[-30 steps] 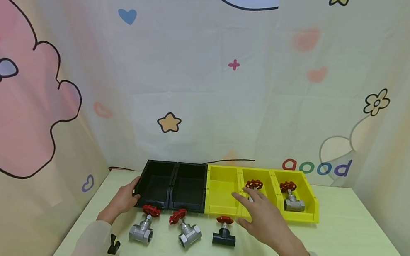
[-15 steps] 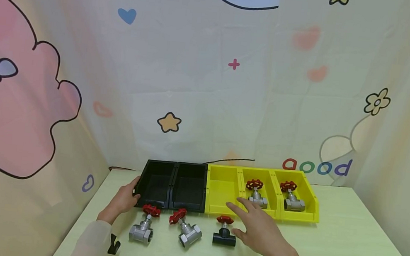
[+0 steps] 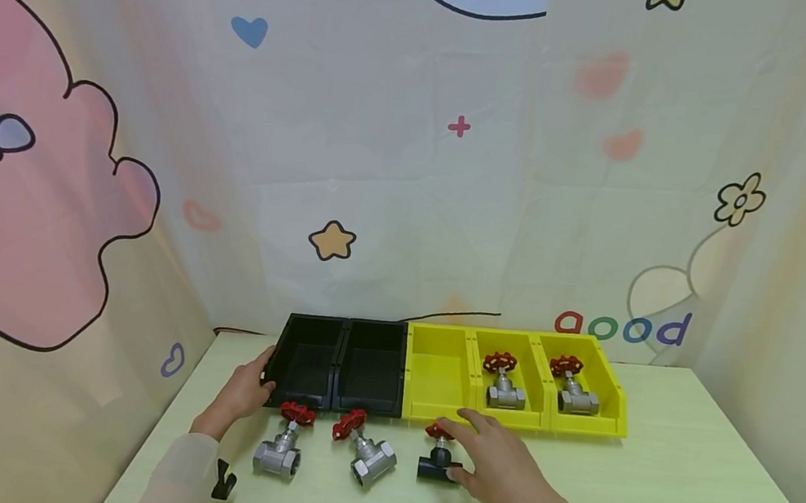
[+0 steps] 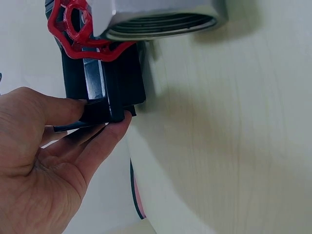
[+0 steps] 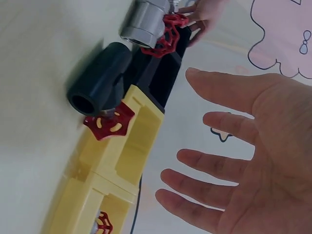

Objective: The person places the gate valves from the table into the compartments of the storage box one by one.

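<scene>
My left hand (image 3: pixel 241 393) grips the left end of the black bin (image 3: pixel 297 401), thumb on one side of its wall and fingers on the other, as the left wrist view shows. My right hand (image 3: pixel 501 471) hovers with spread fingers at a black valve (image 3: pixel 433 469) with a red handwheel, partly covering it in the head view. In the right wrist view that black valve (image 5: pixel 100 80) stands apart from the fingers. Two metal valves with red handwheels, a left one (image 3: pixel 276 458) and a tilted one (image 3: pixel 373 461), lie on the table before the black bins.
A second black bin (image 3: pixel 366 407) joins a row of yellow bins (image 3: pixel 434 412) to its right. The two rightmost yellow bins each hold a metal valve, one (image 3: pixel 506 393) in the middle and one (image 3: pixel 577 401) at the end. A patterned curtain hangs behind the table (image 3: pixel 681 477).
My right hand has moved left and toward the table's front, from over the yellow bins down to the black valve. The left hand has stayed on the black bin.
</scene>
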The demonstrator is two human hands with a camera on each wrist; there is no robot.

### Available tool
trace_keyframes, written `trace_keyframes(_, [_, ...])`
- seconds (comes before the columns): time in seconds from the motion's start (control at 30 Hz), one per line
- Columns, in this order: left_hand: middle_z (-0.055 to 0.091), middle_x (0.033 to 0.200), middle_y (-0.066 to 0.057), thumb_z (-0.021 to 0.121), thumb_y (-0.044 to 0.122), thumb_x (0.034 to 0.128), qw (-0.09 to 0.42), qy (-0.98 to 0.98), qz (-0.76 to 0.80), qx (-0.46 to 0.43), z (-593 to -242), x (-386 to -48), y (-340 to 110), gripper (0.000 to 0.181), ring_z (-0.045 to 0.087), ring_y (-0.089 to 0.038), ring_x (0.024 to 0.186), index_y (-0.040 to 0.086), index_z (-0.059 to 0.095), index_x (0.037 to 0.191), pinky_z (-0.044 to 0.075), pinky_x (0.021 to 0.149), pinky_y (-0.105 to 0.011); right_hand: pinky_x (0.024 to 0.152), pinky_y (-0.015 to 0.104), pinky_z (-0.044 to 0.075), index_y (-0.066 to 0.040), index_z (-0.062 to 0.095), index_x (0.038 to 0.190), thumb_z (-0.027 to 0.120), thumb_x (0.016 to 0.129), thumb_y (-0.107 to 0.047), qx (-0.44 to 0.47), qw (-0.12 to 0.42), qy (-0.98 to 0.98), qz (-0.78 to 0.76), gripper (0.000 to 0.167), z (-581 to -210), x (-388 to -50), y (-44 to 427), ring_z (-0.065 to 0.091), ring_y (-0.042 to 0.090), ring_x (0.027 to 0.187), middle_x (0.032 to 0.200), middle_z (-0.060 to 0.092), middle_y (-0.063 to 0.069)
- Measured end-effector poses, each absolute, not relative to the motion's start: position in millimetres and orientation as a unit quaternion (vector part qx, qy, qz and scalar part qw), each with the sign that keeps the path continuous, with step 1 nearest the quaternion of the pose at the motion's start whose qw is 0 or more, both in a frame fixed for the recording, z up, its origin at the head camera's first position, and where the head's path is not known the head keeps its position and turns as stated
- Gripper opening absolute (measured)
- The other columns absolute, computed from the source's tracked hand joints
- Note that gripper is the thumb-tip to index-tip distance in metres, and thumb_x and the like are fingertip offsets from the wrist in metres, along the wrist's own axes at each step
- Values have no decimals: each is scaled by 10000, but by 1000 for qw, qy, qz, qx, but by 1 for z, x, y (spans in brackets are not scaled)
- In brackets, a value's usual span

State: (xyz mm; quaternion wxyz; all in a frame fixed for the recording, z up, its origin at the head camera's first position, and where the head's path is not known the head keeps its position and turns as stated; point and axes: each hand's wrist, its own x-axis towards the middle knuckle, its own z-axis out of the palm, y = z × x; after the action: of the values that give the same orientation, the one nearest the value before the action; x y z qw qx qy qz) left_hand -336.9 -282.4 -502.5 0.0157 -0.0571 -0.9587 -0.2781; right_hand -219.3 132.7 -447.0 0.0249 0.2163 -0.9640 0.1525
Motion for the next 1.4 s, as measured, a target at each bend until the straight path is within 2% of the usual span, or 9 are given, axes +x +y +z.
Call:
trace_keyframes(0.07, [653, 1048, -285, 587, 36, 932, 18, -959, -277, -58, -503, -336, -283, 708, 403, -147, 507, -36, 228, 1537, 384, 592, -316, 949, 592, 477, -227, 588, 1351, 822, 784, -305, 221, 15, -963, 151, 618, -451, -219, 132, 566, 382, 1211, 1390, 558, 134])
trace_keyframes(0.3, [574, 715, -123, 582, 36, 936, 9, -959, -279, -55, -504, -336, -284, 717, 379, -138, 481, -32, 208, 1543, 367, 562, -311, 888, 577, 508, -209, 597, 1341, 819, 785, -308, 234, 4, -961, 147, 606, -464, -220, 132, 592, 382, 1139, 1338, 572, 143])
trace_keyframes(0.53, [590, 742, -132, 588, 33, 929, 18, -959, -277, -56, -504, -337, -284, 713, 384, -145, 496, -34, 224, 1539, 368, 578, -315, 898, 581, 500, -251, 603, 1340, 814, 794, -282, 226, -18, -962, 152, 585, -474, -222, 129, 562, 370, 1180, 1361, 557, 144])
trace_keyframes(0.63, [655, 903, -232, 590, 29, 927, 21, -960, -274, -59, -504, -336, -284, 709, 432, -152, 535, -45, 229, 1533, 392, 601, -321, 914, 608, 484, -262, 598, 1352, 807, 800, -270, 217, -38, -963, 154, 591, -479, -223, 127, 547, 388, 1205, 1372, 551, 155])
trace_keyframes(0.77, [642, 1123, -317, 591, 19, 922, 29, -959, -274, -67, -503, -336, -283, 699, 486, -160, 578, -63, 242, 1522, 411, 609, -324, 881, 603, 500, -253, 602, 1350, 803, 803, -253, 223, -38, -962, 150, 583, -485, -224, 126, 564, 399, 1192, 1348, 571, 154])
trace_keyframes(0.9, [661, 911, -235, 584, 28, 931, 22, -958, -279, -64, -502, -336, -284, 706, 443, -148, 513, -48, 224, 1533, 383, 566, -311, 833, 577, 522, -232, 614, 1331, 804, 801, -245, 232, -28, -962, 140, 564, -490, -225, 125, 591, 389, 1149, 1301, 601, 151])
trace_keyframes(1.03, [581, 721, -125, 580, 34, 935, 17, -957, -284, -61, -501, -336, -284, 707, 397, -132, 472, -34, 219, 1540, 363, 541, -304, 774, 523, 543, -218, 633, 1299, 806, 794, -255, 241, -14, -963, 121, 535, -493, -227, 124, 625, 343, 1047, 1233, 633, 140])
trace_keyframes(1.23, [652, 894, -210, 586, 31, 928, 22, -957, -282, -65, -501, -336, -284, 705, 411, -140, 497, -45, 231, 1532, 369, 554, -306, 670, 409, 532, -225, 659, 1260, 805, 790, -276, 252, -4, -963, 94, 495, -499, -229, 123, 609, 218, 853, 1089, 651, 71])
trace_keyframes(1.4, [597, 757, -122, 585, 42, 934, 15, -958, -279, -58, -501, -336, -283, 708, 394, -137, 488, -32, 225, 1539, 365, 563, -307, 634, 379, 512, -243, 662, 1250, 797, 796, -257, 255, -2, -963, 93, 474, -503, -231, 123, 592, 180, 810, 1048, 646, 48])
